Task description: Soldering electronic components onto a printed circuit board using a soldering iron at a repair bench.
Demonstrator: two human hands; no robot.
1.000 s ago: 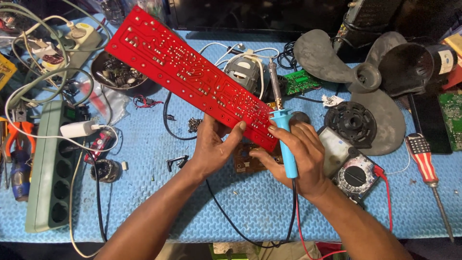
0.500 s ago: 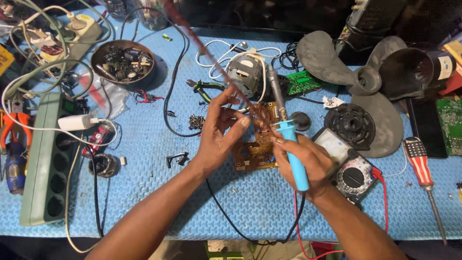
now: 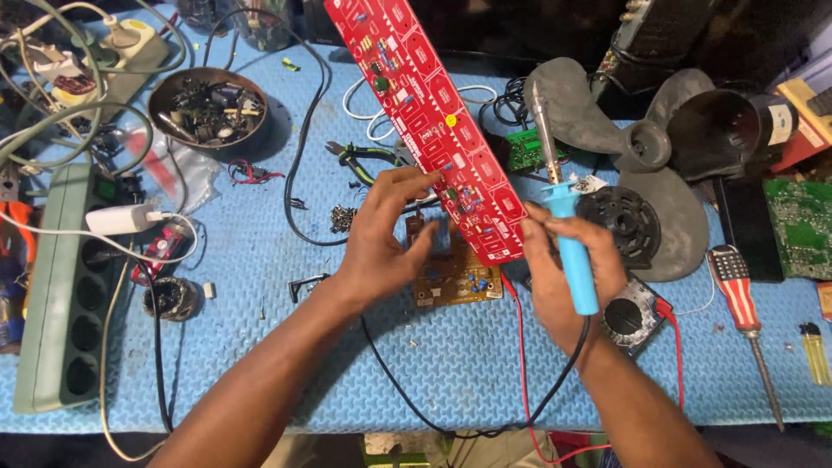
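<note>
A long red circuit board (image 3: 425, 113) is held up above the blue mat, its component side facing me and its far end pointing up-left. My left hand (image 3: 386, 230) grips its lower part at the left edge. My right hand (image 3: 563, 277) touches the board's lower right corner and holds a blue-handled soldering iron (image 3: 568, 234), its metal tip pointing up beside the board. A small brown circuit board (image 3: 455, 273) lies on the mat under the hands.
A green power strip (image 3: 65, 286) lies at the left. A bowl of small parts (image 3: 208, 108) sits at the back left, pliers (image 3: 364, 159) beside the board. A grey fan blade (image 3: 641, 147), a multimeter (image 3: 633, 316) and a striped screwdriver (image 3: 737, 295) lie at the right.
The red board has been flipped over, from its solder side through edge-on to its component side facing me. The soldering iron stayed in my right hand and swung more upright.
</note>
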